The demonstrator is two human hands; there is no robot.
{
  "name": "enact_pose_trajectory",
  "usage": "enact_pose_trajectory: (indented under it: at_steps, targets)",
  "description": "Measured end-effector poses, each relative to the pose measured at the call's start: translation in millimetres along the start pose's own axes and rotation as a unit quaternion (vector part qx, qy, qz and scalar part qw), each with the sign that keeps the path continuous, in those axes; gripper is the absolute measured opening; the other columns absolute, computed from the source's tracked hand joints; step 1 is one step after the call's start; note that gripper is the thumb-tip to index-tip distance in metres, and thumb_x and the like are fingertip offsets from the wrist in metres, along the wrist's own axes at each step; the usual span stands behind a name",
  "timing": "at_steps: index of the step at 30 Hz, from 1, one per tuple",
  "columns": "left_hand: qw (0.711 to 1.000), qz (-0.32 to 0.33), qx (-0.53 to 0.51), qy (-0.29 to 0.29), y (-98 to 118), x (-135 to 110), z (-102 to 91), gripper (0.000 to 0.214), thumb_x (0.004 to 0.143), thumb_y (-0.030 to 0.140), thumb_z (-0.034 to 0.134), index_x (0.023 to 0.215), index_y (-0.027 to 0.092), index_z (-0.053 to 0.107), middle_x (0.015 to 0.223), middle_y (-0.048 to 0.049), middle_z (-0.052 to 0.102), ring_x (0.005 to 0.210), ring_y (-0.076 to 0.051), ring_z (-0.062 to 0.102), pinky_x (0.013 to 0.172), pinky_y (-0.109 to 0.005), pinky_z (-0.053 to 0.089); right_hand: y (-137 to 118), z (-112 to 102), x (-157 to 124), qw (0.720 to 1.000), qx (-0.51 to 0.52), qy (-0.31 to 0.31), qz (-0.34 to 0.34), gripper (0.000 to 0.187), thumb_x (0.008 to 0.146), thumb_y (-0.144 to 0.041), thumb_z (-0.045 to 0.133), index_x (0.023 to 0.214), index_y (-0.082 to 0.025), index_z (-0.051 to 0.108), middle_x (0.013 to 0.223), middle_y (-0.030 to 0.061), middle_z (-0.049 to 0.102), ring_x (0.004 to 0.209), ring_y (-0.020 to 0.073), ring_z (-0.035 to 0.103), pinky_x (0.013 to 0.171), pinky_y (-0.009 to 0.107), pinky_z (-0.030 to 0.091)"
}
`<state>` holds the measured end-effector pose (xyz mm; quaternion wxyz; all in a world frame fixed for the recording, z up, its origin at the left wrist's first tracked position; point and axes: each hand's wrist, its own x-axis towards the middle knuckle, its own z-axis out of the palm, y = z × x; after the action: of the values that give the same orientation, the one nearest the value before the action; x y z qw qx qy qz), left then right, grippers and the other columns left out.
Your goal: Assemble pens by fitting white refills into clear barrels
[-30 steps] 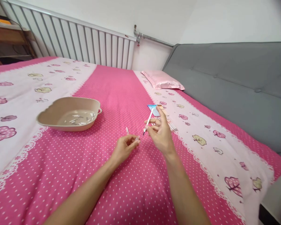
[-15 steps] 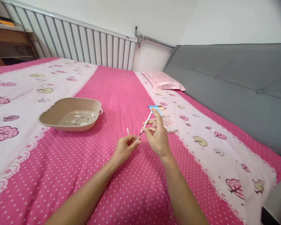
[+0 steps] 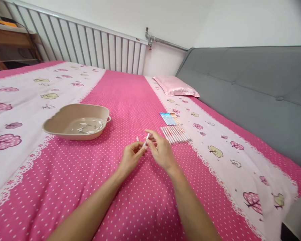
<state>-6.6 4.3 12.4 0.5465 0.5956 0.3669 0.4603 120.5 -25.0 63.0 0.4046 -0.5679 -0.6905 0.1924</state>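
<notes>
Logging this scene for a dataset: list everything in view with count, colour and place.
bedspread: one, pink dotted, under everything
basin: one, beige, left, white scraps inside
pen row: one, pale, right of hands
blue-ended bunch: one, behind that row
pillow: one, pink, far end
sofa: one, grey, right
radiator: one, white, back wall
thin pen: one, white, between the hands
left hand: fingers pinch the pen's lower end
right hand: fingers grip the pen

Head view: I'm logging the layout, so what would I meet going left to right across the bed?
Beige basin → left hand → right hand holding a pen → rows of pens → grey sofa back.
</notes>
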Motion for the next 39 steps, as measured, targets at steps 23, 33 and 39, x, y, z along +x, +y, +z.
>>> enact_pose_trajectory:
  at_steps: [23,33,39]
  targets:
    - [0.990,0.019,0.029,0.134,0,3,-11.1,0.028,0.075,0.044,0.056,0.077,0.016,0.060,0.066,0.0001,0.058,0.056,-0.010,0.049,0.053,-0.021,0.038,40,54,5,0.974,-0.101,-0.014,0.204,0.034,0.084,-0.021,0.043,0.114,-0.013,0.058,0.106,0.0115,0.066,0.097,0.0209,0.061,0.084,0.030,0.044]
    - [0.990,-0.001,0.061,0.130,-5,5,-8.6,0.031,0.074,0.046,0.056,0.077,0.016,0.061,0.064,-0.0003,0.059,0.055,-0.010,0.050,0.053,-0.021,0.038,78,-20,6,0.950,-0.145,0.015,0.275,0.031,0.081,-0.024,0.045,0.104,-0.015,0.065,0.105,0.0090,0.067,0.098,0.0211,0.061,0.082,0.030,0.044]
    - [0.991,-0.007,0.063,0.117,-6,5,-9.6,0.033,0.075,0.047,0.056,0.080,0.015,0.061,0.067,-0.0012,0.060,0.058,-0.010,0.053,0.055,-0.022,0.040,74,-6,0,0.927,-0.200,-0.051,0.312,0.031,0.068,-0.037,0.064,0.089,-0.016,0.066,0.090,0.0115,0.068,0.085,0.0255,0.063,0.072,0.031,0.045]
